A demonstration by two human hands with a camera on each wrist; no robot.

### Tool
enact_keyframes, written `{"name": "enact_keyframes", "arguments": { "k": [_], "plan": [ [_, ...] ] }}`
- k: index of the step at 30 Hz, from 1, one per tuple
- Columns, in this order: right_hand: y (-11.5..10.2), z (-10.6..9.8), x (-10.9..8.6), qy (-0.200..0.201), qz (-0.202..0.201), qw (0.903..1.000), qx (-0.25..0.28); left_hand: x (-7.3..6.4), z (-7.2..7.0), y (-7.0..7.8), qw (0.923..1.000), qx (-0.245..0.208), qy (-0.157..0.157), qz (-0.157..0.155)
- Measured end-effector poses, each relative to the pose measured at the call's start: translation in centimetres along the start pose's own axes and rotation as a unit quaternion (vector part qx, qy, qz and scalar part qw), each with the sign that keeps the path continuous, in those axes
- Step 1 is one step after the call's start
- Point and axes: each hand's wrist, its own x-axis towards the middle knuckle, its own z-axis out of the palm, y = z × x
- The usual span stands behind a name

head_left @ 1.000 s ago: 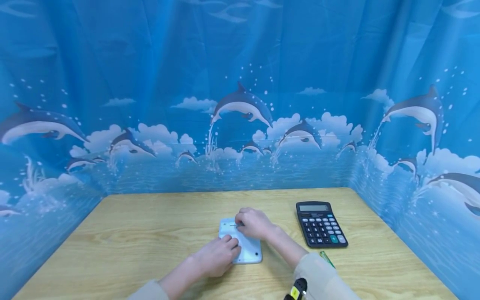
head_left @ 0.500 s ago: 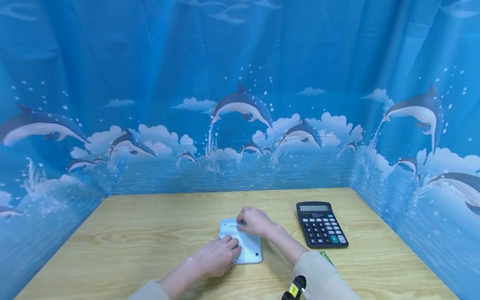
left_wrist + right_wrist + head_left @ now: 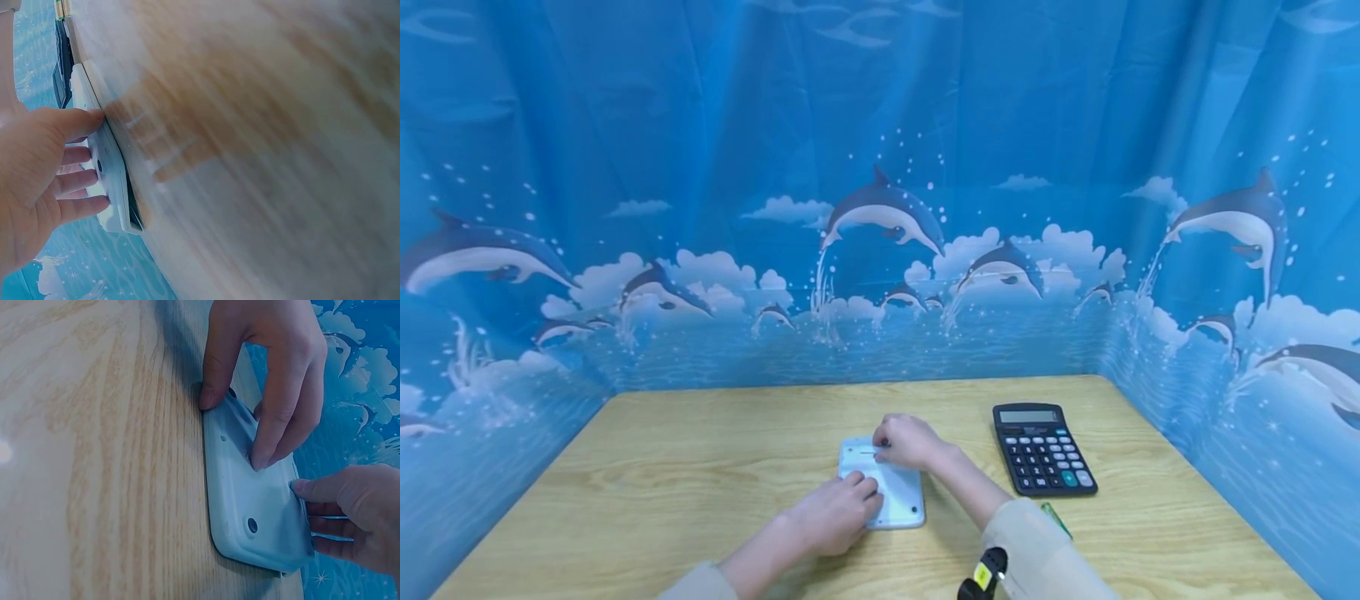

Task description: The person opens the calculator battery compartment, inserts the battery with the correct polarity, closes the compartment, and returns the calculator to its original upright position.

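Note:
A white calculator (image 3: 898, 492) lies back side up on the table, with dark round feet and a thin slot showing. My left hand (image 3: 838, 510) grips its left side. In the right wrist view, the left thumb presses its near edge while the left fingers (image 3: 284, 419) rest on its back. My right hand (image 3: 910, 443) bends over the far right end. Its thumb (image 3: 306, 487) touches the back and its fingers reach past the far edge, partly hidden by the calculator (image 3: 256, 515). In the left wrist view, several left fingertips lie on the calculator (image 3: 109, 175).
A black calculator (image 3: 1043, 450) lies face up to the right on the wooden table (image 3: 685, 467). Near the right sleeve (image 3: 1037, 542) is a slim green object (image 3: 1055, 517), partly covered. A black device with a yellow label (image 3: 982, 574) sits at that sleeve. A blue dolphin curtain (image 3: 880, 350) surrounds the table.
The right sleeve and its black device have shifted slightly left and down in the view. Both hands and the white calculator stay almost in place.

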Motion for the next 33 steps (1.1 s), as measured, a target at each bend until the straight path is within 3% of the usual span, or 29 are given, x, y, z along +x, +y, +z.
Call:
{"name": "enact_keyframes", "arguments": {
  "k": [16, 28, 33],
  "plan": [
    [0.08, 0.09, 0.32, -0.004, 0.017, 0.9995, 0.025, 0.05, -0.26, 0.08, 0.9999, -0.003, -0.013, -0.004],
    [-0.01, 0.09, 0.22, -0.009, 0.033, 0.9981, 0.051, -0.06, -0.11, 0.18, 0.9998, 0.005, 0.017, 0.007],
    [0.44, 0.27, -0.18, -0.006, 0.018, 0.9972, 0.072, 0.08, -0.11, 0.03, 1.0000, -0.004, 0.008, 0.001]
  ]
}}
